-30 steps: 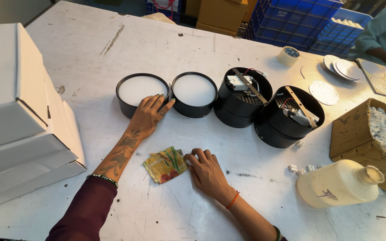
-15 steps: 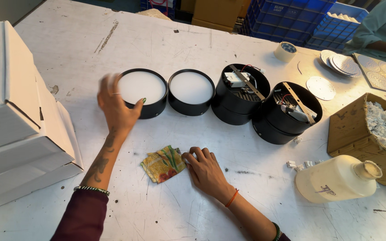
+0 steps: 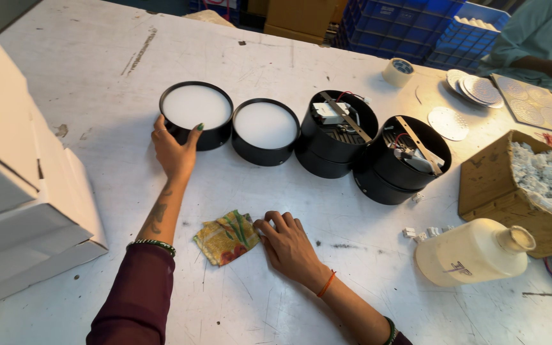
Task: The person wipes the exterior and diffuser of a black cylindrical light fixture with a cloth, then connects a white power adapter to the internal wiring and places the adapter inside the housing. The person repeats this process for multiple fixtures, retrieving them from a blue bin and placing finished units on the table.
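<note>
Head view: left hand [image 3: 172, 148] grips leftmost black round lamp [image 3: 197, 115], first in row of four. Right hand [image 3: 287, 244] flat, touching patterned cloth [image 3: 227, 237] below row. Risk: sideways shove knocks neighbouring lamp [image 3: 266, 131].

Scuffed white worktable [image 3: 327, 57], blue crates [image 3: 410, 22] behind

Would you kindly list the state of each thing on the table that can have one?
Left hand: gripping the leftmost lamp's side.
Right hand: flat on the table, touching the cloth.
Leftmost lamp: white face up, closed.
Second lamp: white face up, closed.
Third lamp: open side up, wiring showing.
Fourth lamp: tilted, open, wiring showing.
Cloth: crumpled.
Jug: lying on its side, uncapped.
Carton: open, full of white parts.
</note>
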`<action>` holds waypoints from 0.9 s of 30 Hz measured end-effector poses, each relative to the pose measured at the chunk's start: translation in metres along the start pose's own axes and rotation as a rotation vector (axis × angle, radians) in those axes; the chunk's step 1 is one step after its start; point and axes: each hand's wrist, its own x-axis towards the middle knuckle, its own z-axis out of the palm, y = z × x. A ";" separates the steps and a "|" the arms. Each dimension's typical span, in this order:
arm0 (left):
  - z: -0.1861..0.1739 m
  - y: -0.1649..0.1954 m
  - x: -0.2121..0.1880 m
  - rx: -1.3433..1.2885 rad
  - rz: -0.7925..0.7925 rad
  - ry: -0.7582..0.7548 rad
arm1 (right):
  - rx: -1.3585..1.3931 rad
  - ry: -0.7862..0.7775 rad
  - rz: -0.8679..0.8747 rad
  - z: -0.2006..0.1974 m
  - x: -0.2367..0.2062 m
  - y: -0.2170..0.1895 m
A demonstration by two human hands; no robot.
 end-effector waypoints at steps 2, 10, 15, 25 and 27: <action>0.001 -0.006 -0.005 -0.161 -0.035 0.011 | 0.006 0.010 -0.015 -0.001 0.000 0.000; -0.022 -0.053 -0.059 -0.551 -0.169 -0.069 | 0.030 -0.017 -0.002 -0.001 -0.006 -0.001; -0.075 -0.065 -0.092 -0.572 -0.279 -0.401 | -0.005 0.036 -0.063 0.011 -0.019 0.004; -0.095 -0.079 -0.134 -0.293 0.333 -0.561 | -0.060 0.363 0.003 -0.018 -0.053 -0.015; -0.099 -0.078 -0.130 -0.281 0.362 -0.563 | -0.036 0.549 0.127 -0.030 -0.078 -0.034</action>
